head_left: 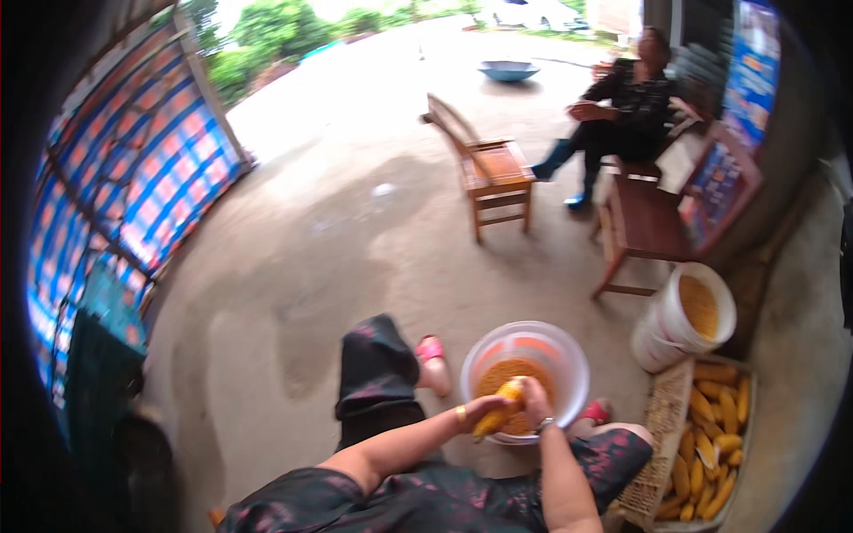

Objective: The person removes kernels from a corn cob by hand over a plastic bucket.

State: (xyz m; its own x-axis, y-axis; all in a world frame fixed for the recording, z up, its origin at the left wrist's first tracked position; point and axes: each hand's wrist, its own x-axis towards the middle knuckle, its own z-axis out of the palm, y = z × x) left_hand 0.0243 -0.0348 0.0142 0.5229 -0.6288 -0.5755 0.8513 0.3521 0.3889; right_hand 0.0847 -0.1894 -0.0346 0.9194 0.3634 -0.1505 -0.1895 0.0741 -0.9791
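Observation:
My left hand (485, 408) is wrapped around a yellow ear of corn (498, 417), held tilted over a white plastic bucket (577, 360). At the upper end of the ear, my right hand (535, 401) grips it; its fingers are partly hidden and blurred. Loose corn kernels (496, 373) cover the bottom of the bucket, which stands on the floor between my feet.
To the right, a crate of corn ears (708, 453) sits beside a pale, studded board (660, 433) and a white bucket of kernels (698, 306). Ahead are a wooden chair (496, 166), a reddish-brown seat (646, 213) and a seated person (630, 100). A striped tarp (146, 153) hangs left.

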